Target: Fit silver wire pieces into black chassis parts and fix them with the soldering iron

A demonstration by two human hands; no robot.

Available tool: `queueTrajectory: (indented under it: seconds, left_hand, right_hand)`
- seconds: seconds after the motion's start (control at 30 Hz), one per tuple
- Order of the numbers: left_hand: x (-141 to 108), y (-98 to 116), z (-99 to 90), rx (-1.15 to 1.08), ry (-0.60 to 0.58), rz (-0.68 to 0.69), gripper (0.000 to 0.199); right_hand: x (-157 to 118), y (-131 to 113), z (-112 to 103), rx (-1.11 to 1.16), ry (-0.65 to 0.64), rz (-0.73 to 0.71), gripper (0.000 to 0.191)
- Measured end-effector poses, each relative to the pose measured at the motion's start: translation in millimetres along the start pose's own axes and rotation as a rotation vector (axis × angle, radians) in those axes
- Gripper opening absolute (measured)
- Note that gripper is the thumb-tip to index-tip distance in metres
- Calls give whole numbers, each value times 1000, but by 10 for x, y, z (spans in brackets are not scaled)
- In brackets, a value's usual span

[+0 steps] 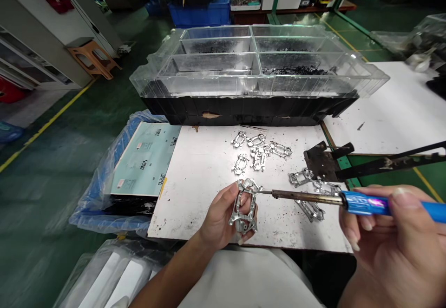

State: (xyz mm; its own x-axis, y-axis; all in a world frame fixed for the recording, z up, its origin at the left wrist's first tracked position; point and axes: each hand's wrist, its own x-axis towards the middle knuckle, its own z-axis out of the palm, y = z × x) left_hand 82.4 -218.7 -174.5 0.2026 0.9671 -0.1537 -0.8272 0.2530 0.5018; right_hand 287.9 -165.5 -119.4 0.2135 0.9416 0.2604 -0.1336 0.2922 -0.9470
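Observation:
My left hand [223, 215] grips a silver metal frame part [240, 212], an open oblong shape with small lugs, and holds it up over the near edge of the white table. In my right hand [400, 233] is a soldering iron [369, 203] with a blue handle and a brown, discoloured shaft. Its tip meets the upper right end of the frame part, or lies very close to it. Several similar silver frames [259, 158] lie loose on the table beyond my left hand. More of them [308, 209] lie under the iron's shaft.
A clear divided tray [258, 87] with small black pieces stands on a black base at the back. To the right is a dark metal stand [322, 164]. A blue-lined box with a pale green sheet [144, 159] sits left. Thin rods [254, 127] lie near the tray.

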Motion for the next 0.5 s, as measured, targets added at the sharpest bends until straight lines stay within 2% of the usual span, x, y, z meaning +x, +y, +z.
queueTrajectory:
  seconds: [0.5]
  left_hand:
    - [-5, 20, 41, 28, 22, -9, 45]
  right_hand:
    - [-1, -18, 13, -20, 72, 9, 19]
